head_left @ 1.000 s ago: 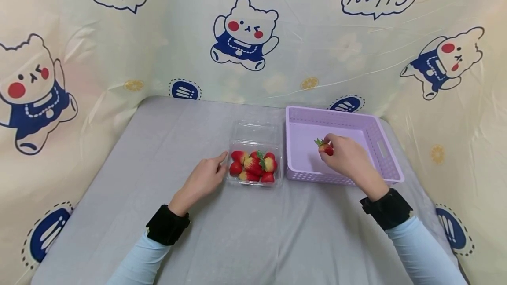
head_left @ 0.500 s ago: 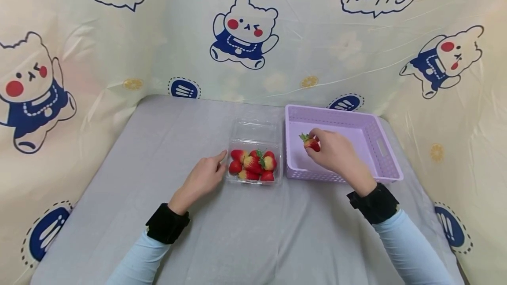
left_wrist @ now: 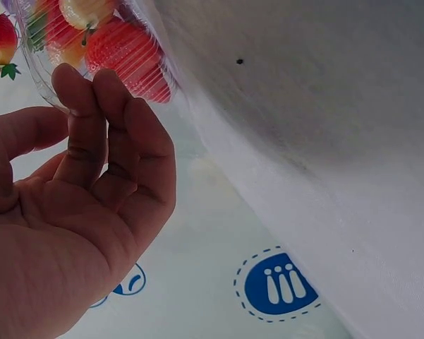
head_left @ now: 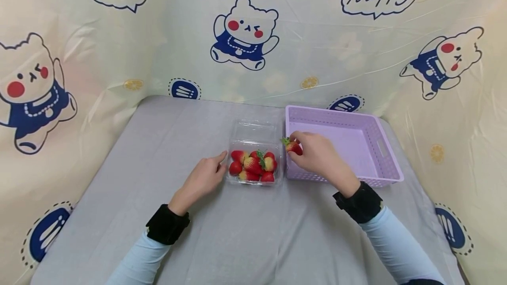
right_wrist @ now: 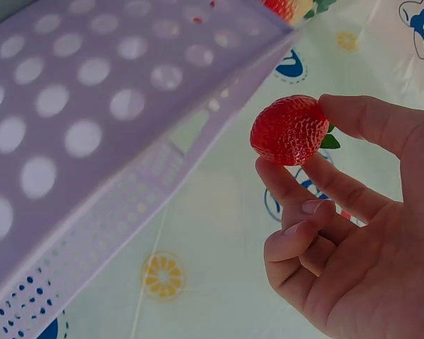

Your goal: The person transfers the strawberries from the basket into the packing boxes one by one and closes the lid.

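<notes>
In the head view my right hand (head_left: 314, 153) pinches a strawberry (head_left: 293, 147) between thumb and fingertips, above the left rim of the purple basket (head_left: 344, 183). The right wrist view shows this red strawberry (right_wrist: 288, 131) with green leaves partly behind the thumb. My left hand (head_left: 203, 177) is at the left side of a clear plastic box (head_left: 255, 132), its index finger extended to the box's edge. In the left wrist view the left hand's fingers (left_wrist: 85, 141) bend loosely by the box wall and hold nothing. Several red and yellowish strawberries (head_left: 253, 165) lie in the box.
The box's transparent lid is folded back, away from me. Close to the box's right side stands the perforated basket, whose visible floor is bare. Grey cloth (head_left: 245, 232) covers the table, and a printed curtain (head_left: 174, 38) hangs behind and at both sides.
My right hand has carried the strawberry leftward, from over the basket's middle to its left rim near the box. The left hand stays where it was.
</notes>
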A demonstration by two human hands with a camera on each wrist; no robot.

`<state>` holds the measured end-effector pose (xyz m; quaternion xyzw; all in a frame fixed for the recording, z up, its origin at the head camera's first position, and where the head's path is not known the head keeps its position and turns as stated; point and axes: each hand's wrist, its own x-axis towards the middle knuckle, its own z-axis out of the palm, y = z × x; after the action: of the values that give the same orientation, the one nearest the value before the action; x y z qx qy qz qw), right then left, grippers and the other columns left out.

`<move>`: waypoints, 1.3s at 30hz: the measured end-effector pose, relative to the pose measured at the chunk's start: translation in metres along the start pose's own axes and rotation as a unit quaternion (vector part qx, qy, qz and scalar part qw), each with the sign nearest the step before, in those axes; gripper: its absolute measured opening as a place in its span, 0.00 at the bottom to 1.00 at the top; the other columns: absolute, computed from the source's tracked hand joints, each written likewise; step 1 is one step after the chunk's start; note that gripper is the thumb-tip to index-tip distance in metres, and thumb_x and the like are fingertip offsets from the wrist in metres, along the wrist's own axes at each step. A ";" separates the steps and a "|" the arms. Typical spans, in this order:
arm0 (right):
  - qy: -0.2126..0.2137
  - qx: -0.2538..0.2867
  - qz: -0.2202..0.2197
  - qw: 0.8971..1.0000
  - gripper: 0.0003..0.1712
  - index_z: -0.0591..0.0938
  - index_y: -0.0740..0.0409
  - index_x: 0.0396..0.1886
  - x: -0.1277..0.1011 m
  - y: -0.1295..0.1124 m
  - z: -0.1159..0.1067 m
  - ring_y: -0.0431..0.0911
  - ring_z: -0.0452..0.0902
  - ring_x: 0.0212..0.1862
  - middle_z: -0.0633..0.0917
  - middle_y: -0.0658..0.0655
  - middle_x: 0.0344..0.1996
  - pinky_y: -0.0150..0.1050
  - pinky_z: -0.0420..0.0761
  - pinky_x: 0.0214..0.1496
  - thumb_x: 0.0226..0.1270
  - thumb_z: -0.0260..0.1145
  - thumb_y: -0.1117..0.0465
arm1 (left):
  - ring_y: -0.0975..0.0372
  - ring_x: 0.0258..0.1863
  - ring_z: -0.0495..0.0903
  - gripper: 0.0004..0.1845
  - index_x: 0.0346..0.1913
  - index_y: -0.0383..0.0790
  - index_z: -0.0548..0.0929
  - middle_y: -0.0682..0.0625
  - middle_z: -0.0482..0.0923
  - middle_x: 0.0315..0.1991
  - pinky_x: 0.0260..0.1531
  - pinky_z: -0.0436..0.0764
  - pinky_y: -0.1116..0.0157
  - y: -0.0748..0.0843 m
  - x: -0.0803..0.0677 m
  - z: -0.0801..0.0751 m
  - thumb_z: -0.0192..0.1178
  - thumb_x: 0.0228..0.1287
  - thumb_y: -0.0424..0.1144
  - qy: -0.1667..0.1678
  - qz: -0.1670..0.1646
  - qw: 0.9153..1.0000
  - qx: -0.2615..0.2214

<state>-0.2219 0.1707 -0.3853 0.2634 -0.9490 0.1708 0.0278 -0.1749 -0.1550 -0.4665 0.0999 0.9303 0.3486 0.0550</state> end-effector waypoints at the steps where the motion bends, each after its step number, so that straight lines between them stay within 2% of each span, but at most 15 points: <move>1: -0.002 0.001 -0.002 1.000 0.19 0.85 0.60 0.54 0.001 -0.002 0.002 0.48 0.81 0.35 0.87 0.54 0.38 0.44 0.85 0.40 0.67 0.75 0.57 | 0.61 0.16 0.63 0.29 0.76 0.28 0.70 0.52 0.65 0.16 0.19 0.66 0.67 0.000 0.000 0.000 0.60 0.77 0.33 0.000 0.000 1.000 0.001; 8: -0.010 0.007 -0.021 1.000 0.22 0.85 0.60 0.56 0.005 -0.016 0.012 0.47 0.80 0.36 0.88 0.55 0.41 0.43 0.85 0.42 0.67 0.76 0.56 | 0.61 0.16 0.63 0.29 0.76 0.27 0.70 0.51 0.65 0.16 0.19 0.66 0.67 0.000 0.000 -0.001 0.60 0.77 0.33 0.001 0.005 1.000 0.004; 16: -0.028 0.011 -0.044 0.999 0.20 0.85 0.60 0.55 0.010 -0.028 0.027 0.46 0.76 0.32 0.86 0.53 0.36 0.39 0.79 0.34 0.67 0.75 0.56 | 0.61 0.16 0.63 0.29 0.76 0.27 0.70 0.52 0.65 0.16 0.19 0.66 0.67 0.000 0.000 0.000 0.60 0.77 0.33 -0.001 0.004 1.000 0.004; 24: -0.032 0.010 -0.065 0.997 0.21 0.85 0.59 0.56 0.016 -0.041 0.036 0.46 0.79 0.35 0.88 0.53 0.40 0.40 0.83 0.39 0.65 0.76 0.56 | 0.62 0.16 0.63 0.29 0.76 0.27 0.70 0.52 0.65 0.16 0.19 0.66 0.67 -0.001 0.000 0.000 0.59 0.77 0.33 0.003 0.006 1.000 0.003; 32: -0.044 -0.021 -0.091 0.995 0.23 0.85 0.55 0.58 0.023 -0.060 0.048 0.45 0.83 0.38 0.89 0.53 0.42 0.39 0.85 0.41 0.67 0.76 0.52 | 0.61 0.16 0.63 0.29 0.76 0.27 0.69 0.51 0.66 0.16 0.19 0.67 0.66 0.000 0.000 0.001 0.60 0.77 0.33 -0.002 0.003 1.000 -0.001; 39: -0.048 -0.005 -0.123 0.991 0.24 0.86 0.55 0.59 0.025 -0.075 0.060 0.44 0.81 0.36 0.88 0.52 0.42 0.36 0.84 0.40 0.67 0.77 0.52 | 0.63 0.16 0.62 0.28 0.75 0.26 0.70 0.52 0.65 0.16 0.19 0.66 0.67 -0.001 0.000 0.001 0.59 0.77 0.32 0.003 0.015 1.000 -0.001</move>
<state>-0.2033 0.0781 -0.4151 0.3855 -0.9107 0.1482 0.0041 -0.1752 -0.1552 -0.4681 0.1129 0.9285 0.3505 0.0470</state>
